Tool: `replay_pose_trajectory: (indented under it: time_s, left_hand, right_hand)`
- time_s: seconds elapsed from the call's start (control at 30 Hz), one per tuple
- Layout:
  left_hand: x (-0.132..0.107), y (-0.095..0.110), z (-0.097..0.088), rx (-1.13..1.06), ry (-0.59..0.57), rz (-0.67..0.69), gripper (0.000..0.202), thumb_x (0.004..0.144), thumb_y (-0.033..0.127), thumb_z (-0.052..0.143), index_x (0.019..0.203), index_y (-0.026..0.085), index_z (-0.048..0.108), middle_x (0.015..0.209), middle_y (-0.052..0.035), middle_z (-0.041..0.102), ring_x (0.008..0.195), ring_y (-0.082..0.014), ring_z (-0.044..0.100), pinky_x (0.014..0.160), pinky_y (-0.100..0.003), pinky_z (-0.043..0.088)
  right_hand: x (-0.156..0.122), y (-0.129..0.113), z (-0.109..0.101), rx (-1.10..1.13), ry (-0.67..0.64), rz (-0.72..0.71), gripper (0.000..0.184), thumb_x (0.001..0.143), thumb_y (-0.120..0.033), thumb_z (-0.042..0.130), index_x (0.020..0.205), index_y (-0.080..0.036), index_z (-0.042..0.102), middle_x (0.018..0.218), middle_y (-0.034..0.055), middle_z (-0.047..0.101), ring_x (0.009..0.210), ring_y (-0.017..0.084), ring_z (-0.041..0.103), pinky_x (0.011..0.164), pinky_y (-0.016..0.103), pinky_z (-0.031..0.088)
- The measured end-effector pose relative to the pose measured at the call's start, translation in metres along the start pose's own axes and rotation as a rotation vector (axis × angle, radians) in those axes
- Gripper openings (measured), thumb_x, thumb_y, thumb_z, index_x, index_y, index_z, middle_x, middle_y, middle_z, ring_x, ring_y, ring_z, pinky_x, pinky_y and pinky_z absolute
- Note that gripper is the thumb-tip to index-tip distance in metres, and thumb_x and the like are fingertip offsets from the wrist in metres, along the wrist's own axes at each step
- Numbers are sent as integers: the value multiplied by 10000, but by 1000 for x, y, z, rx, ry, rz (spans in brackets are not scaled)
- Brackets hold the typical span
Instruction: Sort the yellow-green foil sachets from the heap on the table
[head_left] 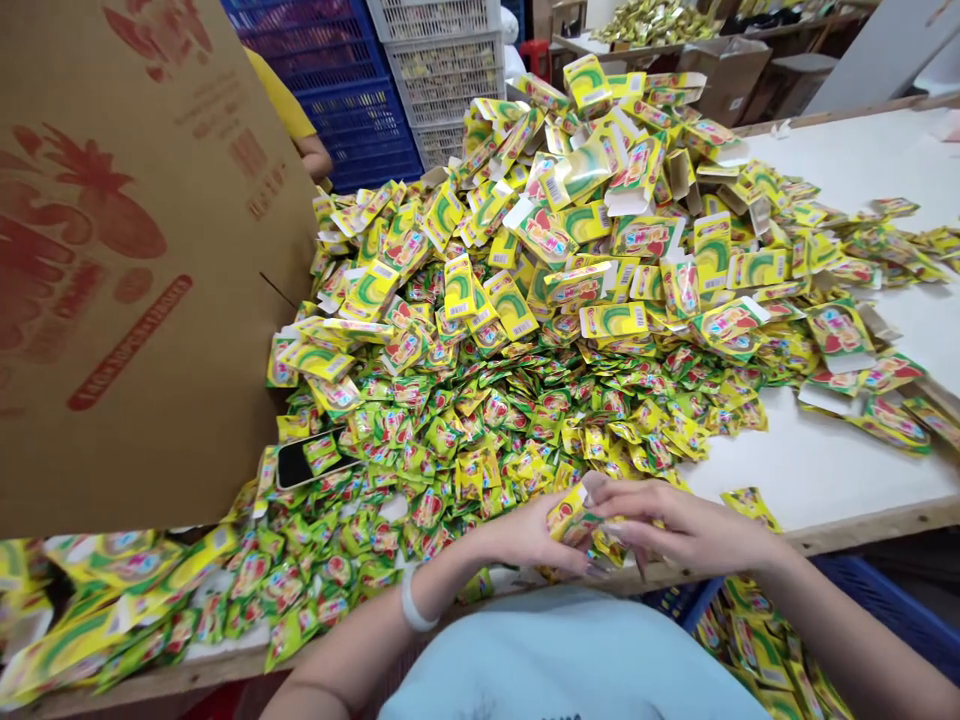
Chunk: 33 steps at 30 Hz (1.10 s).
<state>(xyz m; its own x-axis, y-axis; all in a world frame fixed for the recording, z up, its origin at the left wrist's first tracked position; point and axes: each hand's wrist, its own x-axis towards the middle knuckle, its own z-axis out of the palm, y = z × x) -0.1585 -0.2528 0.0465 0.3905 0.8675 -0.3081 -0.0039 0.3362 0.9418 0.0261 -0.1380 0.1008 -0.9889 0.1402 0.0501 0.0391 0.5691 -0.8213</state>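
Observation:
Close in front of my body, my left hand (534,535) is wrapped round a small yellow and green carton (568,515) with a pale flap at its upper end. My right hand (667,518) is at that flap end, its fingers bent over the carton's top. Whether the right fingers pinch the flap or a sachet is hidden from me. Beneath and beyond both hands spreads a thick layer of small green and yellow sachets (495,410). Behind it rises a heap of yellow cartons (585,230), several with flaps standing open.
A large brown cardboard box (150,300) blocks the left side. A phone (315,458) lies among the sachets. Under the table edge, a blue crate (885,600) holds filled cartons. Stacked crates (360,130) and another person's arm (311,155) are behind. White tabletop (817,470) shows at right.

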Motion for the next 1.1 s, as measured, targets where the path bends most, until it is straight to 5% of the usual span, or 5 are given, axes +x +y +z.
replay_pose_trajectory:
  time_s: [0.17,0.37,0.53,0.67,1.1]
  left_hand:
    - [0,10,-1,286,201,123,812,731,504,794,1403,212,444,1372,-119,545,1224,-270,542,1066,-410,427]
    - [-9,7,-28,1186,717,-112,454,863,413,688,1203,138,565,1148,-175,633,1108,-355,584,940,-504,474]
    - [-8,-8,-25,1284,652,-172,276,898,325,646,1109,158,585,1054,-124,652,954,-298,630,812,-406,510]
    - [-22,-6,-37,999,789,-10,219,988,318,467,939,185,635,922,-63,637,836,-209,621,760,-322,495]
    - [-1,11,-44,75,1159,326,539,863,668,548,619,188,509,540,56,330,485,-94,303,442,-227,281]
  right_hand:
    - [-41,26,-22,-10,395,119,291,988,-396,503,844,-250,710,919,86,697,880,221,686,700,330,561]
    - [-91,68,-111,-1099,1318,481,602,852,-701,551,923,-129,724,956,275,694,833,343,656,614,455,427]
    - [22,63,-31,-801,651,110,255,968,-408,555,1012,-179,657,921,113,716,896,261,620,794,379,474]
    - [95,66,22,-768,314,198,207,857,-281,720,996,-143,652,1023,154,678,981,307,569,809,401,446]
    - [98,42,64,599,953,165,303,791,-432,756,764,-213,549,1232,88,588,1111,224,595,909,351,491]
